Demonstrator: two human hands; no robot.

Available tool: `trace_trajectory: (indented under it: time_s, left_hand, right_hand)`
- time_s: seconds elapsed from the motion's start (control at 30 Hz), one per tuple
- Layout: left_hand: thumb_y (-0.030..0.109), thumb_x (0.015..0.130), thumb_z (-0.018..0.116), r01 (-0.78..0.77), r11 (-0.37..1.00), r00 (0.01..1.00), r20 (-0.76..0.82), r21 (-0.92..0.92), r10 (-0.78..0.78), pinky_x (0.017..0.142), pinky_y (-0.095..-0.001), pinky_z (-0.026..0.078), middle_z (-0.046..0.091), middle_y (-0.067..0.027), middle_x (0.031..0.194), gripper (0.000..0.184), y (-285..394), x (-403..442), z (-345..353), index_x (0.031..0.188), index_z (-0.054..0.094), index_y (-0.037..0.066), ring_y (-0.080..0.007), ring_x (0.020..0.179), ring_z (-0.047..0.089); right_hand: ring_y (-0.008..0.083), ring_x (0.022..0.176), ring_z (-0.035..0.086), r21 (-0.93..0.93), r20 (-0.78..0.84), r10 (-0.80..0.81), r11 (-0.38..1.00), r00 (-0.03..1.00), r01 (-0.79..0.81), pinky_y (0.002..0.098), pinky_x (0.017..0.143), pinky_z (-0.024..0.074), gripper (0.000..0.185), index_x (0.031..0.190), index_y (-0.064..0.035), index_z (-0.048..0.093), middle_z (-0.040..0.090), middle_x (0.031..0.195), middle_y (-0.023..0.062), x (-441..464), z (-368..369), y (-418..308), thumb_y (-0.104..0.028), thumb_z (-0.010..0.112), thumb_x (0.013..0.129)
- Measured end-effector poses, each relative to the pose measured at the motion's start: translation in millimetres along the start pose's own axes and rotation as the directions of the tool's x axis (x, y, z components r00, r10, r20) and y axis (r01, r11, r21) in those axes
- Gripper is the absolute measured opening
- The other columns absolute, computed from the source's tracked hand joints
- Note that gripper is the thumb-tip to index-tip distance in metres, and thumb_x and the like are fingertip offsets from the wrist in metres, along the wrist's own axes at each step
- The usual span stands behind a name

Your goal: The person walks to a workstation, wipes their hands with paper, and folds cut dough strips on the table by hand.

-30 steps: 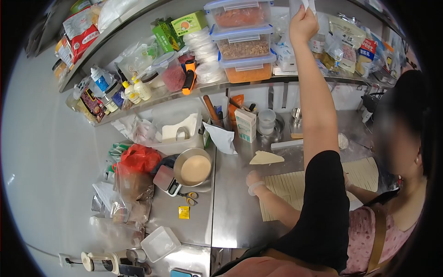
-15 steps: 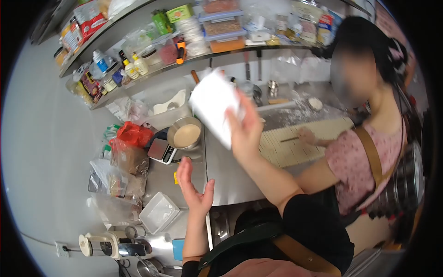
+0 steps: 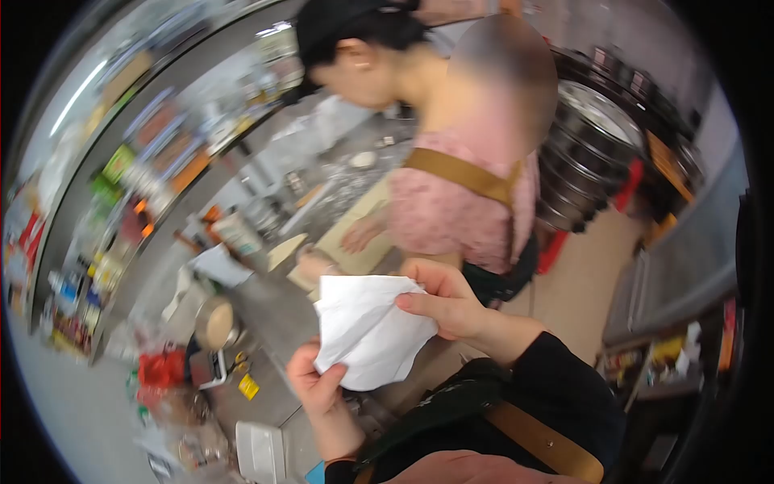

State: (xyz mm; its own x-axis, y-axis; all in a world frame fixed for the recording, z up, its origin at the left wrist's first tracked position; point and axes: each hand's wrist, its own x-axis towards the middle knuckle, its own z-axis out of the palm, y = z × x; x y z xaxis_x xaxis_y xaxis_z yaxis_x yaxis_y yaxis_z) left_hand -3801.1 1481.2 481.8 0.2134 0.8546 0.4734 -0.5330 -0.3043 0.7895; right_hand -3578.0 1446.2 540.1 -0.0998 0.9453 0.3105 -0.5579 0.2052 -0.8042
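Note:
White paper sheets (image 3: 375, 331) hang between my two hands in front of my chest, with a crease across them. My left hand (image 3: 318, 381) pinches their lower left edge, thumb on top. At the upper right edge my right hand (image 3: 442, 298) grips them between thumb and fingers. Beyond the paper, a co-worker's hand (image 3: 364, 234) rests on a flat sheet of dough (image 3: 355, 242) on the steel table. The paper hides part of the table behind it.
A co-worker in a pink top (image 3: 459, 202) stands close ahead. Stacked steamers (image 3: 584, 153) are at the right. At the left are a bowl of batter (image 3: 216, 323), a red bag (image 3: 161, 369), a white plastic tub (image 3: 260, 453) and loaded shelves. Much is blurred.
The white paper has come down from the upper shelf to my chest. My left hand has come into view and taken hold of it. The view has swung to the right.

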Motion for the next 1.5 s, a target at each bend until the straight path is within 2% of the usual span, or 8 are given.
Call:
trace_trajectory:
  time_s: [0.2, 0.33, 0.63, 0.9, 1.13, 1.33, 1.43, 1.5]
  left_hand:
    - [0.010, 0.079, 0.068, 0.014, 0.891, 0.981, 0.181, -0.453, 0.077, 0.095, -0.0400, 0.044, 0.058, -0.0252, 0.115, 0.030, 7.9, 9.4, 174.3, 0.105, 0.056, -0.001, -0.0305, 0.109, 0.057]
    - [0.011, 0.080, 0.066, 0.098, 0.855, 0.934, 0.344, -0.509, 0.097, 0.095, -0.0409, 0.044, 0.056, -0.0260, 0.117, 0.030, -42.3, -6.4, 269.2, 0.106, 0.056, 0.000, -0.0319, 0.111, 0.056]
    - [0.012, 0.082, 0.064, 0.263, 0.859, 0.835, 0.550, -0.440, 0.026, 0.095, -0.0428, 0.043, 0.051, -0.0279, 0.122, 0.030, -156.3, -44.9, 444.1, 0.108, 0.056, 0.001, -0.0348, 0.113, 0.053]
    - [0.014, 0.083, 0.061, 0.332, 0.876, 0.769, 0.639, -0.351, -0.036, 0.096, -0.0444, 0.043, 0.046, -0.0295, 0.126, 0.030, -222.0, -43.4, 524.0, 0.110, 0.056, 0.002, -0.0375, 0.115, 0.051]
    - [0.015, 0.085, 0.059, 0.331, 0.892, 0.743, 0.668, -0.306, -0.047, 0.096, -0.0459, 0.042, 0.042, -0.0310, 0.129, 0.030, -273.7, -14.4, 555.3, 0.112, 0.056, 0.003, -0.0398, 0.118, 0.049]
    - [0.016, 0.086, 0.058, 0.229, 0.926, 0.817, 0.577, -0.301, -0.015, 0.097, -0.0472, 0.042, 0.039, -0.0322, 0.132, 0.030, -295.5, 25.4, 564.6, 0.114, 0.056, 0.004, -0.0417, 0.119, 0.047]
    - [0.017, 0.087, 0.057, 0.188, 0.940, 0.841, 0.542, -0.285, -0.004, 0.097, -0.0478, 0.042, 0.037, -0.0328, 0.134, 0.031, -305.5, 42.7, 577.0, 0.115, 0.056, 0.004, -0.0427, 0.120, 0.046]
    - [0.017, 0.087, 0.056, 0.168, 0.948, 0.850, 0.527, -0.271, 0.001, 0.097, -0.0482, 0.042, 0.036, -0.0332, 0.135, 0.031, -316.0, 51.6, 585.7, 0.115, 0.056, 0.004, -0.0434, 0.121, 0.046]
  right_hand:
    - [0.0176, 0.113, 0.053, 0.265, 0.206, -0.184, 0.956, 0.961, 0.126, 0.0328, 0.095, 0.0424, 0.035, 0.123, 0.0018, 0.052, 0.057, 0.122, 0.0106, -82.5, -2.2, -136.6, -0.014, 0.057, 0.092]
    - [0.0236, 0.120, 0.050, 0.307, 0.451, -0.288, 0.939, 0.845, 0.156, 0.0371, 0.102, 0.0386, 0.048, 0.127, 0.0075, 0.049, 0.053, 0.128, 0.0171, -139.0, -39.0, -198.6, -0.023, 0.057, 0.090]
    - [0.0272, 0.124, 0.042, 0.386, 0.357, -0.635, 0.768, 0.685, 0.510, 0.0405, 0.105, 0.0319, 0.064, 0.132, 0.0066, 0.041, 0.045, 0.133, 0.0185, -246.2, -149.6, -280.4, -0.033, 0.060, 0.086]
    - [0.0304, 0.128, 0.035, 0.458, 0.315, -0.802, 0.597, 0.507, 0.659, 0.0434, 0.108, 0.0259, 0.078, 0.137, 0.0058, 0.034, 0.038, 0.136, 0.0197, -273.6, -215.1, -322.0, -0.042, 0.063, 0.083]
    - [0.0332, 0.131, 0.029, 0.406, 0.314, -0.788, 0.616, 0.530, 0.675, 0.0461, 0.111, 0.0206, 0.091, 0.141, 0.0050, 0.028, 0.032, 0.139, 0.0208, -238.9, -276.6, -339.2, -0.050, 0.066, 0.079]
    - [0.0356, 0.134, 0.024, 0.609, 0.343, -0.898, 0.437, 0.277, 0.662, 0.0483, 0.113, 0.0161, 0.102, 0.144, 0.0044, 0.023, 0.027, 0.142, 0.0218, -193.3, -310.5, -348.4, -0.057, 0.068, 0.077]
    - [0.0357, 0.135, 0.026, 0.528, 0.451, -0.689, 0.719, 0.567, 0.453, 0.0477, 0.113, 0.0170, 0.087, 0.144, 0.0054, 0.026, 0.028, 0.143, 0.0230, -201.8, -347.4, -369.4, -0.042, 0.063, 0.082]
    - [0.0342, 0.136, 0.030, 0.627, 0.355, -0.431, 0.768, 0.830, 0.130, 0.0450, 0.114, 0.0193, 0.074, 0.143, 0.0068, 0.026, 0.030, 0.145, 0.0248, -217.9, -356.7, -397.3, -0.028, 0.056, 0.086]
